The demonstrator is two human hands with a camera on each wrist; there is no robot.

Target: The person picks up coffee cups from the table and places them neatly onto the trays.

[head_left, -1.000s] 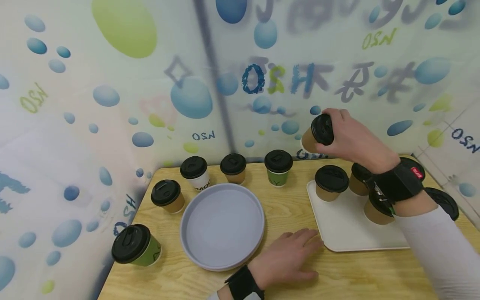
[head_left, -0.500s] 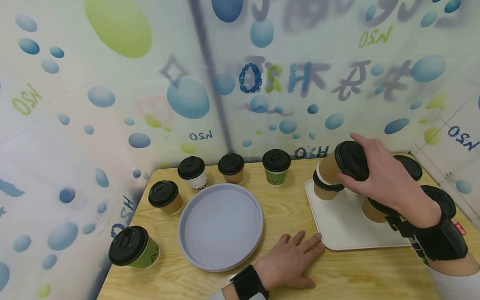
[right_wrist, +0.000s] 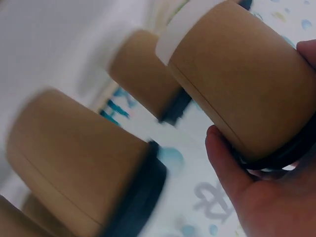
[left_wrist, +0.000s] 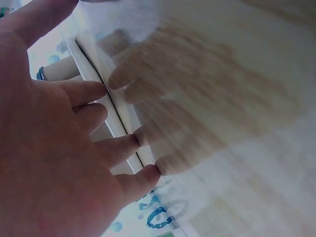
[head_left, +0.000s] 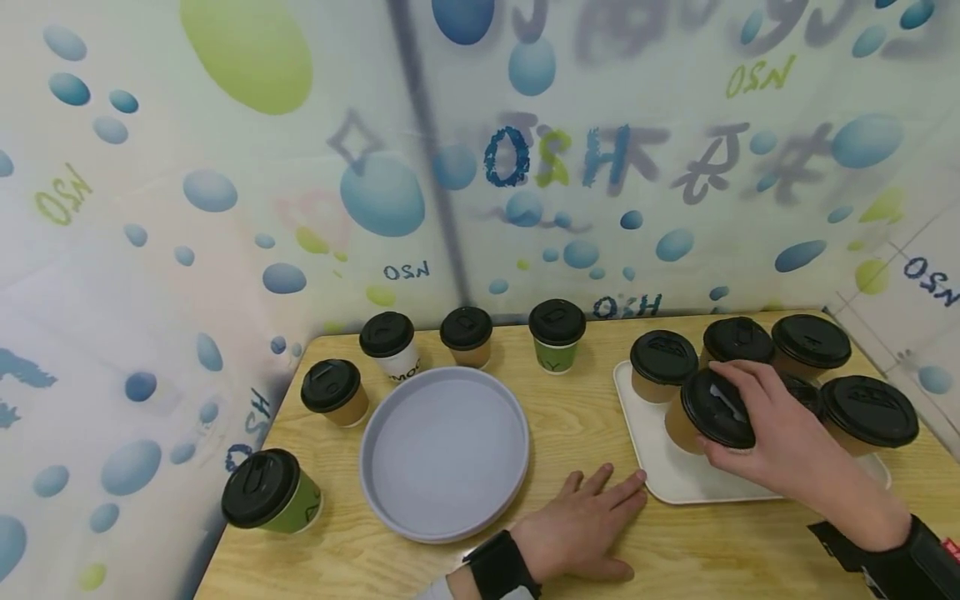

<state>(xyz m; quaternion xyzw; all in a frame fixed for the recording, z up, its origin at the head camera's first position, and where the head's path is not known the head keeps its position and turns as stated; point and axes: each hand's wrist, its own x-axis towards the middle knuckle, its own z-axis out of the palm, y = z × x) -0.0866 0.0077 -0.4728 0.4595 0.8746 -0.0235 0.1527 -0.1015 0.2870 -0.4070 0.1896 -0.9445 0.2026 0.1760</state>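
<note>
My right hand (head_left: 798, 454) grips a brown paper coffee cup (head_left: 681, 425) by its black lid, thumb and fingers on opposite sides. That cup is over the left part of a white rectangular tray (head_left: 675, 483); whether its base touches cannot be told. In the right wrist view the gripped cup (right_wrist: 242, 74) is close to other brown cups, one of them a lidded cup (right_wrist: 79, 158). Several brown cups, including a back-left cup (head_left: 660, 367), stand on or beside the tray. My left hand (head_left: 577, 533) lies on the table with spread fingers, fingertips by the tray's front-left corner.
A round grey plate (head_left: 445, 450) lies left of the tray. Around it stand a large green cup (head_left: 273, 492), a brown cup (head_left: 335, 392), a white cup (head_left: 390, 346), a small brown cup (head_left: 467, 336) and a small green cup (head_left: 557, 335). A patterned wall (head_left: 300, 167) borders the table.
My right hand has carried the brown coffee cup from near the back wall forward, down and rightward over the tray. The left hand stays about where it was.
</note>
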